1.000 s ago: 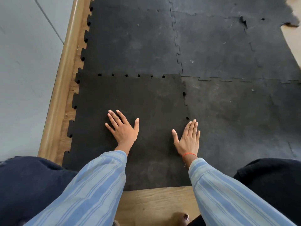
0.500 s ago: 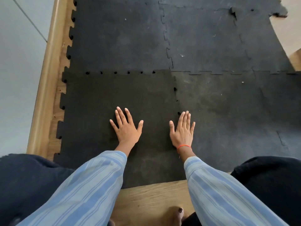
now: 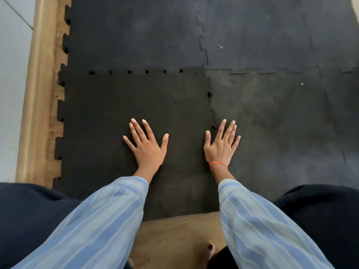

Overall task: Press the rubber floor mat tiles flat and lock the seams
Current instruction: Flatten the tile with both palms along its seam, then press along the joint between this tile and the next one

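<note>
Black interlocking rubber tiles cover the floor. The near left tile (image 3: 108, 105) is darker than the others. My left hand (image 3: 147, 146) lies flat on it, palm down, fingers spread. My right hand (image 3: 221, 146), with an orange band at the wrist, lies flat across the toothed seam (image 3: 210, 105) between that tile and the greyer near right tile (image 3: 281, 123). Small gaps show along this seam and along the far seam (image 3: 136, 71) of the dark tile. Neither hand holds anything.
A wooden floor strip and skirting (image 3: 38, 94) run along the left beside a grey wall (image 3: 11, 74). Bare wood floor (image 3: 174, 235) shows below the tiles, with a toe (image 3: 210, 247) on it. My knees in dark trousers (image 3: 29, 220) flank my striped sleeves.
The camera has moved forward and closer over the tiles. Both hands have slid a little farther forward on the mat; the right hand sits over the seam with its fingers more spread.
</note>
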`<state>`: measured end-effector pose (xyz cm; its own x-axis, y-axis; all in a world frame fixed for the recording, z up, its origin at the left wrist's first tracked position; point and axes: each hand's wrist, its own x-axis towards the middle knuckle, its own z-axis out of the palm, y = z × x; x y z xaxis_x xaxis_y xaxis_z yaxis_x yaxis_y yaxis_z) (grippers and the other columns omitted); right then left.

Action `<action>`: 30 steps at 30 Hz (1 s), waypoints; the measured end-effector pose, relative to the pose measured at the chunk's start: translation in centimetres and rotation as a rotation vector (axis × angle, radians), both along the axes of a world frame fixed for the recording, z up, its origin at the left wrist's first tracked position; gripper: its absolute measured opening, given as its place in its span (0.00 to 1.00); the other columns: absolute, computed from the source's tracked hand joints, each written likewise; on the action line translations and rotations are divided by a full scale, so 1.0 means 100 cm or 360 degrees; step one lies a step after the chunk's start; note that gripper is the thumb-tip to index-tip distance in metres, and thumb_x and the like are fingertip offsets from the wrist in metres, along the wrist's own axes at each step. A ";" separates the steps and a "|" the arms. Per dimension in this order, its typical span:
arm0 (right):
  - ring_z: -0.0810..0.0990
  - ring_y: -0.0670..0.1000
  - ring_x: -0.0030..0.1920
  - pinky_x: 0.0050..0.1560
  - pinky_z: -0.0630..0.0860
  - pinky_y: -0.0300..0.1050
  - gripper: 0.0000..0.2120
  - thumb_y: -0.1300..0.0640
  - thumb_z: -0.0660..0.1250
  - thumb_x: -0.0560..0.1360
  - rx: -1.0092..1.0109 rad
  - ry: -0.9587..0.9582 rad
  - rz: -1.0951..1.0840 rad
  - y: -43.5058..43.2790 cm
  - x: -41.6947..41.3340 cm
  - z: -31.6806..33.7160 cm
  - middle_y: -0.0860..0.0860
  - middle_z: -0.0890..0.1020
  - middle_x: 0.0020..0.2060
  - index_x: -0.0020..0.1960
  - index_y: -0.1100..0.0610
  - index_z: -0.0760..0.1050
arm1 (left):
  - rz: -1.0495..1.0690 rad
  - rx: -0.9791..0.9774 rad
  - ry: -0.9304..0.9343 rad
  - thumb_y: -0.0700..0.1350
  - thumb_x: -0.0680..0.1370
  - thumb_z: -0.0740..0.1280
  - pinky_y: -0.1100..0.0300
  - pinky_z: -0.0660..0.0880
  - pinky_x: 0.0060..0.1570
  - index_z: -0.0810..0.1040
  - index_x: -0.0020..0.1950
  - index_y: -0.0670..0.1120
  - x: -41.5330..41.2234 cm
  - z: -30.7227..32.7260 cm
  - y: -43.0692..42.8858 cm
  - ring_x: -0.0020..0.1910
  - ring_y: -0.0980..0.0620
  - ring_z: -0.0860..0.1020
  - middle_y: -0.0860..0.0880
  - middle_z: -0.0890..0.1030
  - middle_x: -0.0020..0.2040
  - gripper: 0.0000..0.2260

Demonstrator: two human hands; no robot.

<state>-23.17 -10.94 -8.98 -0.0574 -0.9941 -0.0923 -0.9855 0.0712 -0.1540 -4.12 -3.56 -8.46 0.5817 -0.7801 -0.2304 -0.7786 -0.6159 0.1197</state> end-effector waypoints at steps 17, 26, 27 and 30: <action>0.50 0.53 0.78 0.77 0.48 0.60 0.36 0.38 0.45 0.77 0.0130 0.0053 0.0108 0.102 -0.035 0.012 0.54 0.53 0.78 0.78 0.57 0.50 | 0.0025 -0.0079 0.0026 0.67 0.77 0.48 0.32 0.46 0.70 0.49 0.78 0.39 -0.002 -0.001 -0.001 0.77 0.38 0.47 0.33 0.48 0.77 0.39; 0.52 0.55 0.78 0.76 0.50 0.62 0.35 0.37 0.47 0.77 0.0165 0.0101 0.0110 0.102 -0.033 0.009 0.55 0.54 0.78 0.78 0.56 0.53 | 0.0056 0.0028 0.0076 0.67 0.77 0.48 0.31 0.45 0.69 0.47 0.78 0.38 -0.004 0.005 -0.007 0.77 0.37 0.43 0.32 0.45 0.77 0.40; 0.52 0.56 0.78 0.76 0.50 0.62 0.35 0.38 0.47 0.77 0.0151 0.0086 0.0114 0.098 -0.030 0.010 0.56 0.54 0.78 0.78 0.56 0.53 | 0.0077 0.0020 0.0068 0.67 0.77 0.48 0.31 0.45 0.69 0.47 0.78 0.38 -0.006 0.005 -0.009 0.77 0.37 0.43 0.32 0.45 0.77 0.41; 0.50 0.55 0.78 0.76 0.48 0.60 0.32 0.42 0.50 0.79 0.0174 -0.0085 0.0275 0.056 -0.003 0.013 0.56 0.52 0.78 0.78 0.58 0.51 | 0.0117 0.0032 0.0099 0.68 0.77 0.47 0.30 0.45 0.69 0.46 0.78 0.38 -0.010 0.008 -0.017 0.77 0.37 0.42 0.33 0.44 0.77 0.41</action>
